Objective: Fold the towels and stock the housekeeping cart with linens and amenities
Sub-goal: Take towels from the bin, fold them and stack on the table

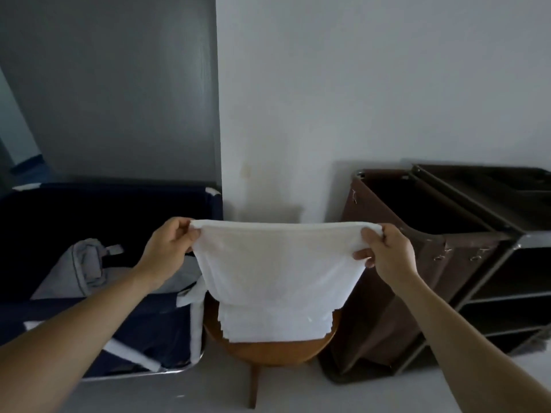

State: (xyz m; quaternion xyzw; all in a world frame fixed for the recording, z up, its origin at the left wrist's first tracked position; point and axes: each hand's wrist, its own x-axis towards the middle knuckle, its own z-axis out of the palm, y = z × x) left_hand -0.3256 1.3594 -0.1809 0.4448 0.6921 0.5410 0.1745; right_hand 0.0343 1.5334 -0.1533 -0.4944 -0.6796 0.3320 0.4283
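While left hand [168, 245] and right hand [387, 251] pinch its top corners, white towel [277, 263] hangs spread above wooden stool [268, 351]; housekeeping cart [489, 263] stands right.

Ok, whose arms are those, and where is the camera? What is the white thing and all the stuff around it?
There is no robot here. Those are a person's own arms, and the one picture comes from a camera worn on their head, looking forward and down. The left hand and the right hand each pinch a top corner of a white towel, holding it stretched in the air. Below it, a stack of folded towels lies on a wooden seat. On the left stands a dark blue laundry bin with grey cloth inside. On the right is the brown housekeeping cart; its shelves are too dark to tell what they hold.
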